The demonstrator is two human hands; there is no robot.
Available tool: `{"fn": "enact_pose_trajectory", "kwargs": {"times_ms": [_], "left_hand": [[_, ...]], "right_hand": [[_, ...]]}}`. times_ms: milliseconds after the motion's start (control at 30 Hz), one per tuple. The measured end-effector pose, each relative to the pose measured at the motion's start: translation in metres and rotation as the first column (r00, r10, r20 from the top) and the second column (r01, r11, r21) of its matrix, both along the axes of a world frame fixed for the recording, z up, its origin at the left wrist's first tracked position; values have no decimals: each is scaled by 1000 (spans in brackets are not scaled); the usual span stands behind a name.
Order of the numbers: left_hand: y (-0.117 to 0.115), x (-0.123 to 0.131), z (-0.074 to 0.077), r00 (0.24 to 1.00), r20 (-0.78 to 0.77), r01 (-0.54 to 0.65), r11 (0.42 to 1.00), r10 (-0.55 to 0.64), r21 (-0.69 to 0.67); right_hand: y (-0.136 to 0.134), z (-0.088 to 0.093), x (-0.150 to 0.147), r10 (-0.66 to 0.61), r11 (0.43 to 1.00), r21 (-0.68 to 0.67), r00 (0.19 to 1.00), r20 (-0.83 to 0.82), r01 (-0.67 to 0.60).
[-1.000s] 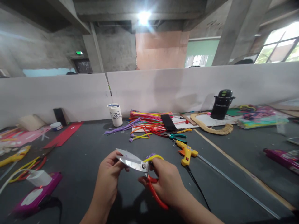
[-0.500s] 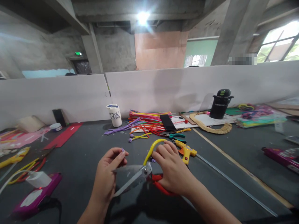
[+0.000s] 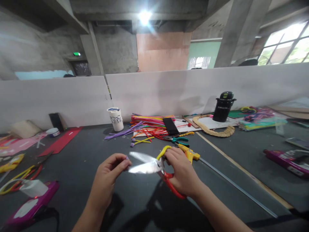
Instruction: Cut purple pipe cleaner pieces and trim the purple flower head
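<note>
My left hand (image 3: pixel 109 174) is closed in a pinch on a small purple piece (image 3: pixel 127 158), of which only a tip shows between thumb and forefinger. My right hand (image 3: pixel 182 169) grips scissors (image 3: pixel 147 164) with one yellow and one red handle. Their blades are spread apart and point left, the tips just beside my left fingertips. Beyond my hands lie purple-tipped yellow pipe cleaners (image 3: pixel 142 141), with loose purple pipe cleaners (image 3: pixel 124 131) behind them. Close past my right hand is a yellow glue gun (image 3: pixel 189 153), partly covered by it, with a long clear glue stick (image 3: pixel 236 183).
At the back stand a white cup (image 3: pixel 116 119) and a black tumbler (image 3: pixel 223 108). Between them are a pipe cleaner bundle (image 3: pixel 152 120), a black phone (image 3: pixel 170 126) and green-handled pliers (image 3: pixel 180 140). Purple power strips (image 3: pixel 36 203) lie left and right. Another pair of scissors (image 3: pixel 31 174) lies left.
The scissors have swung so their blades now sit higher, level with my left fingertips, instead of slanting down across my left hand. My left hand keeps its pinch.
</note>
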State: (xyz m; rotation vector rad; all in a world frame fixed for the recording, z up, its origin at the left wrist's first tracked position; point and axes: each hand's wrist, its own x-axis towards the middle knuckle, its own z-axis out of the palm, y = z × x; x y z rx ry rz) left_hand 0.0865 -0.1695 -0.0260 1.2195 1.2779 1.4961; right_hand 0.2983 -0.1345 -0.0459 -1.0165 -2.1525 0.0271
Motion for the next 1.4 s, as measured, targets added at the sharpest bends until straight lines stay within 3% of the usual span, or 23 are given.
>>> {"fn": "enact_pose_trajectory", "kwargs": {"times_ms": [67, 100, 200, 300, 433, 633, 800, 1000, 1233, 1400], "left_hand": [[2, 6, -4, 997, 27, 72, 996, -70, -46], [2, 11, -6, 993, 39, 114, 991, -111, -72], [0, 24, -8, 977, 84, 205, 970, -195, -131], [-3, 32, -8, 965, 110, 254, 952, -238, -171], [-3, 32, -10, 954, 77, 298, 937, -289, -180], [-3, 29, -12, 931, -54, 345, 918, -361, -194], [-3, 29, -13, 940, -36, 327, 923, -341, -201], [-2, 28, -13, 946, -22, 311, 923, -324, -225], [-2, 28, -16, 941, -143, 276, 940, -307, -200], [-3, 27, -16, 971, -118, 189, 972, -206, -138]], "right_hand": [[-3, 0, -8, -24, 980, -196, 986, -162, -8], [-4, 0, -12, -2, 948, -310, 972, -237, -74], [-8, 5, -22, 28, 797, -528, 892, -452, -292], [-10, 10, -27, 22, 694, -574, 810, -586, -434], [-13, 15, -27, 42, 631, -576, 764, -644, -520], [-12, 12, -29, -14, 661, -636, 842, -539, -397], [-9, 7, -28, -58, 715, -591, 812, -581, -372], [-9, 9, -28, -33, 620, -653, 816, -577, -436], [-12, 5, -34, -36, 751, -593, 878, -477, -291], [-11, 2, -31, -61, 781, -588, 912, -406, -210]]}}
